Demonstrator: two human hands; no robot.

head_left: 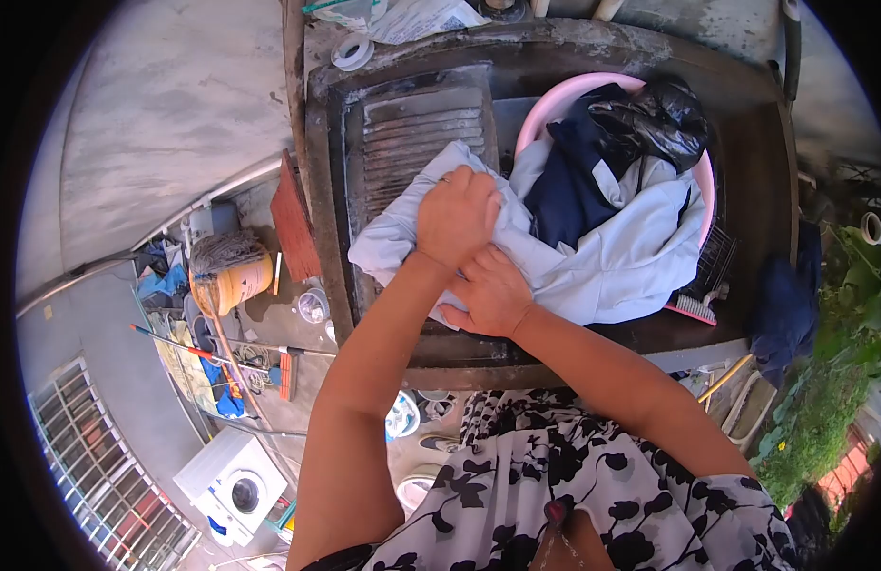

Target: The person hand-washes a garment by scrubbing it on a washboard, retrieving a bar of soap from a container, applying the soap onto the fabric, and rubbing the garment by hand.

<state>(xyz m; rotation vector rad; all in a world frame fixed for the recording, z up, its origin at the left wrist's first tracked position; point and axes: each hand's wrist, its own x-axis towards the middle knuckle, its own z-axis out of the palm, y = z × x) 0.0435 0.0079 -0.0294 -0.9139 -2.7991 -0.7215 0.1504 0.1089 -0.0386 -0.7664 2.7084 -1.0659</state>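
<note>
A light grey-white cloth (607, 271) stretches from a ribbed washboard slab (421, 119) on the left over the near side of a pink basin (593, 84). My left hand (457, 217) is closed on the bunched cloth over the ribs. Just below and to the right, my right hand (493, 293) presses on the same cloth, its fingers partly bent and close to my left hand. Dark blue cloth (564, 186) and a shiny black bag or garment (664, 119) lie in the basin.
A pink-backed brush (693, 309) lies right of the cloth on the dark sink (754, 190). A tape roll (352, 52) and plastic bags (421, 19) sit on the far edge. On the floor at left stand a yellow bucket (243, 276) and a white washing machine (241, 490).
</note>
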